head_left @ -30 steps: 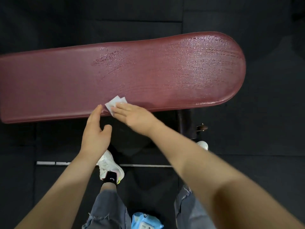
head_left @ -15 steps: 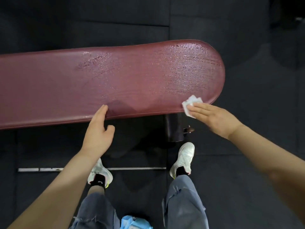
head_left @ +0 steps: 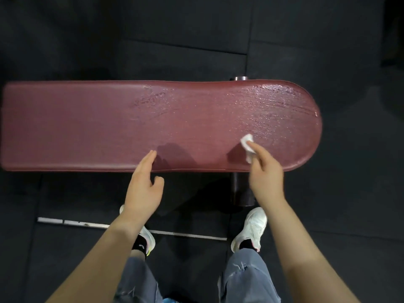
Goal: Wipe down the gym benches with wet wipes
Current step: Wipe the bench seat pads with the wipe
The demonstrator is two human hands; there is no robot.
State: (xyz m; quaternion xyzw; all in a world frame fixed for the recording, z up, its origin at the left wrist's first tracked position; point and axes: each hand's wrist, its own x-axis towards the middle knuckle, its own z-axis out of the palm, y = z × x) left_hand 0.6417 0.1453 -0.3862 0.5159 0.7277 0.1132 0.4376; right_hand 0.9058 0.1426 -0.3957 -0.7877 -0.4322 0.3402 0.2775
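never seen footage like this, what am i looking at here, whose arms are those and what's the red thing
There is no machine here: a person wears a camera on their head, so you look down along their own two arms. The red thing is a padded gym bench on a dark floor, its rounded end glistening wet. The right hand presses a crumpled white wet wipe onto the bench. The left hand holds nothing, its straight fingers over the near edge. Below are jeans and white sneakers.

Bare bench pad (head_left: 76, 127) leftward — only the hands (head_left: 143, 189) over its near edge.
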